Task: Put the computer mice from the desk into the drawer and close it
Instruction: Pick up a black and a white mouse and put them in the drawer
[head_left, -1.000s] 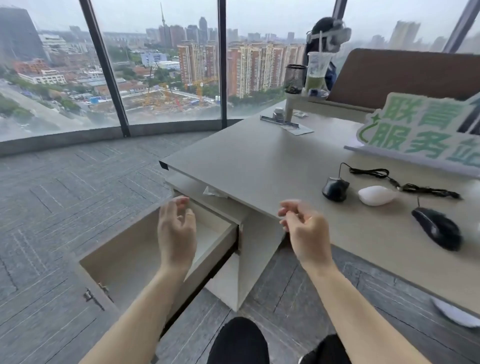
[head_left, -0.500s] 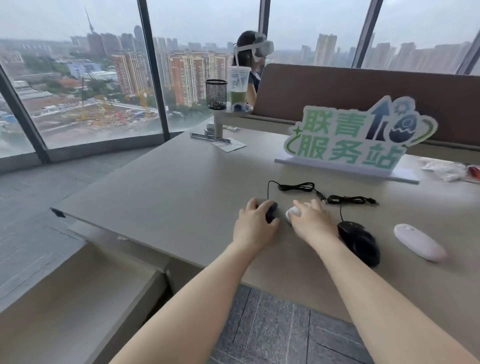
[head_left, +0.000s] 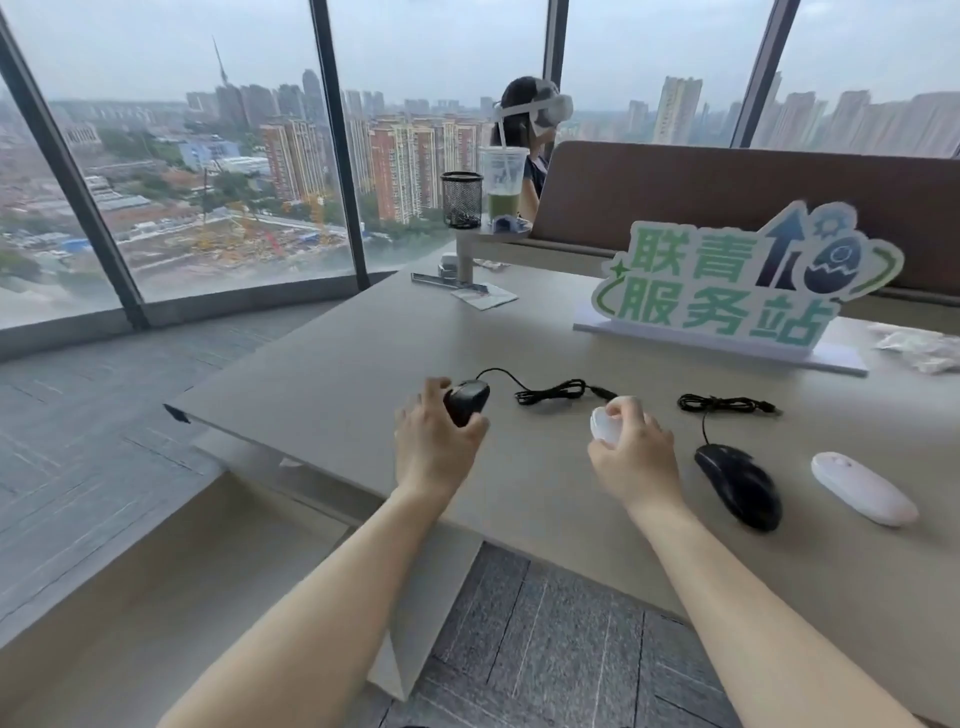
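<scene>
My left hand grips a small black wired mouse near the desk's left front; its bundled cable trails to the right on the desk. My right hand holds a white mouse, fingers wrapped over its top. A larger black wired mouse lies right of that hand, its coiled cable behind it. A flat white mouse lies farther right. The open drawer sits low at the left below the desk, its inside largely out of focus.
A green-lettered sign stands at the back of the desk. A mesh pen cup and a drink cup rest on a raised shelf. A person wearing a headset sits behind the brown divider. Crumpled plastic lies far right.
From above the open drawer, both hands reached onto the desk and closed on mice: left on the small black one, right on the white one. They then moved apart. The view panned right.
</scene>
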